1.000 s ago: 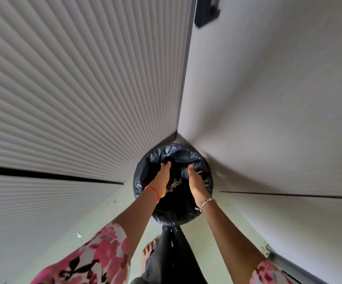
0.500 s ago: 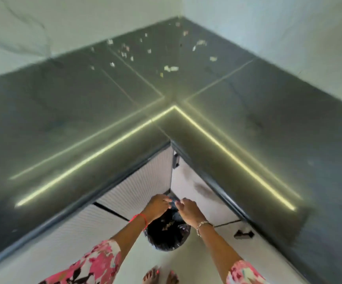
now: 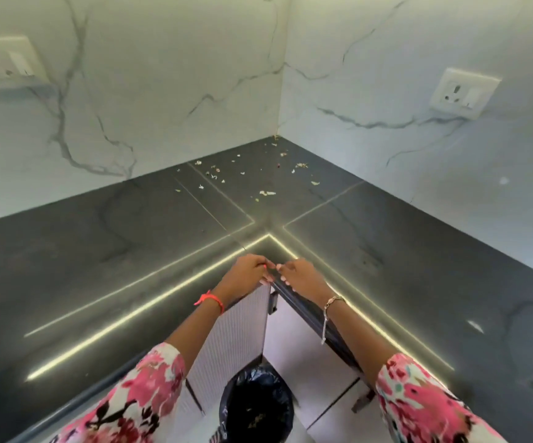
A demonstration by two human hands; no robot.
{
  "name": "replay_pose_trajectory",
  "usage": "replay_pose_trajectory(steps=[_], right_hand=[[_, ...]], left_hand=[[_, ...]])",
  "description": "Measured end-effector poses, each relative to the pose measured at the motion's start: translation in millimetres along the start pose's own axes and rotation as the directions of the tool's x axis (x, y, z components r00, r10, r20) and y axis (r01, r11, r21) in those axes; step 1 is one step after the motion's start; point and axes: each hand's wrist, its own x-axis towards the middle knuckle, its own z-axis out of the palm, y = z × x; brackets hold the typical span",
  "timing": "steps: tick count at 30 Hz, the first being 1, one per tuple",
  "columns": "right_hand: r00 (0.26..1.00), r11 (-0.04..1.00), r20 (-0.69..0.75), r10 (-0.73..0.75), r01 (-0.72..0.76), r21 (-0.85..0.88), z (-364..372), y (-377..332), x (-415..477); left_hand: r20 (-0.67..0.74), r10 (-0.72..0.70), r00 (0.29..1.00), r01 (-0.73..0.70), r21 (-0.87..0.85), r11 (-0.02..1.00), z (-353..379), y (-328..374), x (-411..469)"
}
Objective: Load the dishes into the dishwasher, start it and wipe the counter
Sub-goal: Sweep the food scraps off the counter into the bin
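The dark grey counter [image 3: 105, 251] wraps round an inner corner, and scattered food crumbs [image 3: 266, 193] lie near the marble wall at the back. My left hand [image 3: 246, 273] and my right hand [image 3: 302, 278] are side by side at the counter's inner corner edge. Both have curled fingers whose tips nearly meet. I see nothing held in either hand. No dishes or dishwasher are in view.
A bin lined with a black bag [image 3: 255, 407] stands on the floor below my arms, in front of white ribbed cabinet doors [image 3: 233, 334]. A wall socket [image 3: 3, 62] sits at the left and another socket [image 3: 463, 92] at the right on the marble backsplash.
My hands have risen from the black bin bag up to the counter's inner corner edge. The view has lifted from the bin to the counter and wall.
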Motion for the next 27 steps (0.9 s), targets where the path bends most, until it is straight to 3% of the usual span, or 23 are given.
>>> replay_pose_trajectory(steps=[9, 17, 24, 27], right_hand=[[0.979, 1.000, -0.204, -0.017, 0.015, -0.010, -28.4, -2.6, 116.9], [0.929, 0.995, -0.361, 0.085, -0.061, 0.077, -43.6, 4.6, 246.3], [0.918, 0.997, -0.390, 0.071, -0.070, 0.017, -70.7, 34.1, 351.5], [0.946, 0.994, -0.321, 0.038, -0.068, -0.085, -84.5, 49.4, 391.6]], left_hand=[[-0.129, -0.017, 0.992, 0.030, 0.098, 0.995, -61.2, -32.5, 123.7], [-0.195, 0.059, 0.979, 0.001, 0.295, 0.956, -101.6, -64.9, 253.9], [-0.147, 0.171, 0.974, -0.088, 0.449, 0.889, -122.8, -90.2, 350.6], [-0.130, 0.212, 0.969, -0.117, 0.513, 0.850, -129.6, -99.5, 377.3]])
